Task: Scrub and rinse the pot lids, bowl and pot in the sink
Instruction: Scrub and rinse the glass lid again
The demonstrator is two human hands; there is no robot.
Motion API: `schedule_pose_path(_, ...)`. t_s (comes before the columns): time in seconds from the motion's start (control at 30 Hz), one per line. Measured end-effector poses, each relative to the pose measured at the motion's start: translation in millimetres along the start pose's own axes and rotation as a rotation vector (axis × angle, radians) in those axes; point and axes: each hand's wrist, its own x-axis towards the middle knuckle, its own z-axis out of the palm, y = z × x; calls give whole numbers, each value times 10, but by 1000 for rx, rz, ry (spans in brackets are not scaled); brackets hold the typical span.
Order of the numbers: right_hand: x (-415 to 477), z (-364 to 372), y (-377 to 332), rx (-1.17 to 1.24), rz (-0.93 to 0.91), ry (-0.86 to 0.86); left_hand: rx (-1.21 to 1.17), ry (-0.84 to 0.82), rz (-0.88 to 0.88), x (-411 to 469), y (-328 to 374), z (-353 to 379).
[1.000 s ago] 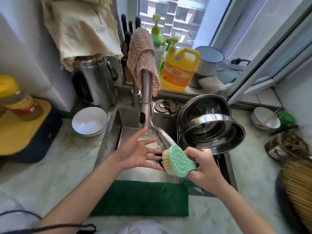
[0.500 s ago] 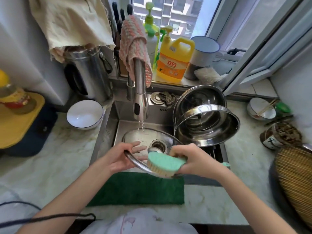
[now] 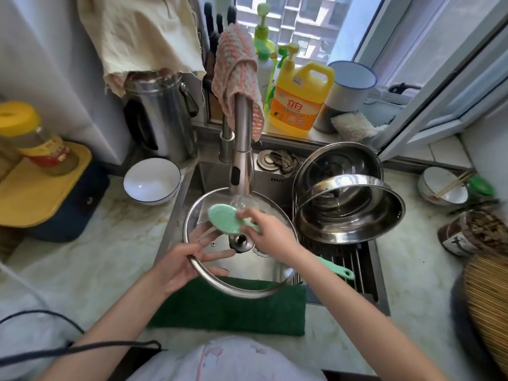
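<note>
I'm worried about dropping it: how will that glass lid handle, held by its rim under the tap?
Probably slippery: water runs over the glass lid and the left hand grips it at the rim. Likely fragile if dropped, since the pane is see-through. It seems stiff, so the brush should not flex it.

the lid [image 3: 261, 270] has tipped from edge-on to nearly flat, the left hand [image 3: 184, 264] now gripping its near rim. the right hand [image 3: 268, 233] has carried the brush [image 3: 224, 218] away from the left hand, to under the tap [image 3: 242, 160].
</note>
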Motion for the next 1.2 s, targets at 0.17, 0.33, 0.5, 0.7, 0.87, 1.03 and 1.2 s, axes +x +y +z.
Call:
schedule_pose_path(0.17, 224, -23, 72, -236, 137, 253, 9, 56, 1, -139, 69, 111)
schedule_pose_path(0.33, -44, 161, -171, -98, 23, 42, -44, 171, 13, -164, 8, 54)
schedule_pose_path(0.5, 321, 155, -279, -249, 44, 131, -32, 44, 4, -134, 41, -142)
schedule_pose_path(0.7, 77, 69, -270, -158, -5, -15, -59, 41, 24, -96, -68, -185)
schedule_pose_path(0.87, 270, 78, -342, -287, -137, 38, 9, 67, 36, -68, -28, -229)
schedule_pose_path(1.03, 382, -27, 136, -456, 71, 113, -31, 100, 100, -113, -13, -308)
schedule_pose_path(1.2, 35, -159, 359, -438, 186, -122, -104, 205, 191, -92, -84, -427)
